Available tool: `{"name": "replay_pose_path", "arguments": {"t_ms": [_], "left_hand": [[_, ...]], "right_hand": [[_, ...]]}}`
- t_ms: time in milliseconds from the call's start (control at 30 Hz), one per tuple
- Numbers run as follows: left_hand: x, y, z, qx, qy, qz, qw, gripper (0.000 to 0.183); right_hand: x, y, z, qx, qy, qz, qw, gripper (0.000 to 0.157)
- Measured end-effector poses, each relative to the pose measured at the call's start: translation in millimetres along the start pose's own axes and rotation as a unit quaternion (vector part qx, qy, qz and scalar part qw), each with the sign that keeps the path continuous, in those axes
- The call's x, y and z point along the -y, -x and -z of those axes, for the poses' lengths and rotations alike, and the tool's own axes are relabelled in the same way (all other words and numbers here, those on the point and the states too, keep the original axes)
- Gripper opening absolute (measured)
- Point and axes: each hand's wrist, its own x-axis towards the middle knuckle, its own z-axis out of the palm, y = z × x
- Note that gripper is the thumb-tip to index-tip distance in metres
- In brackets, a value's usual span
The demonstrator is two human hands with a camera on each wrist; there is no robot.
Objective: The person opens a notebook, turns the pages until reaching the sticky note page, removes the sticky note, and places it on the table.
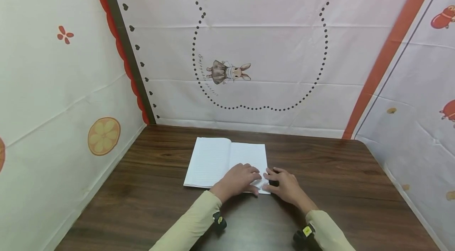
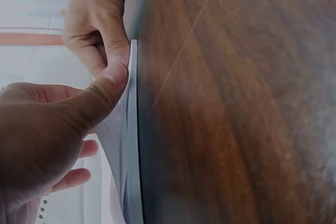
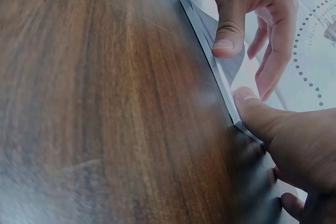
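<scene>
An open notebook (image 1: pixel 209 160) with white lined pages lies on the table, its lower edge toward me. Over the lower part of the right page is my left hand (image 1: pixel 238 180). Its thumb (image 3: pixel 229 40) lies in front of a raised, bowed sheet (image 3: pixel 231 66), with the other fingers on the sheet's far side. At the lower right corner, my right hand (image 1: pixel 286 186) holds the page with curled fingers, its thumb (image 3: pixel 247 98) pressed on the corner. In the left wrist view the two thumb tips come close together at that corner.
The dark wood-grain table (image 1: pixel 149 203) reaches around the notebook on every side. Printed white cloth (image 1: pixel 266 53) hangs behind it and along both sides. A small black wrist camera (image 1: pixel 219 221) is strapped over the left sleeve, another (image 1: pixel 303 235) over the right.
</scene>
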Motion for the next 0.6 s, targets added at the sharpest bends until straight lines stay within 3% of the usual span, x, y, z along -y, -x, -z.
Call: {"name": "replay_pose_path", "arguments": {"t_ms": [200,333,467,600], "left_hand": [[-0.4,-1.7,2.4,0.013,0.001,0.0,0.9999,0.044],[-0.1,-2.0,-0.2,0.001,-0.025,0.005,0.9997,0.031],[-0.2,-1.2,-3.1,-0.014,-0.032,0.031,0.9989,0.017],[-2.1,0.3,-3.4,-0.023,-0.014,0.072,0.997,0.015]], "right_hand": [[0.7,-0.1,-0.1,0.001,-0.003,-0.009,1.0,0.053],[0.2,0.0,-0.6,-0.005,0.005,-0.01,1.0,0.055],[-0.6,-0.4,-1.4,-0.01,0.009,-0.013,1.0,0.062],[-1.8,-0.6,-2.4,-0.017,0.007,-0.02,1.0,0.073]]}}
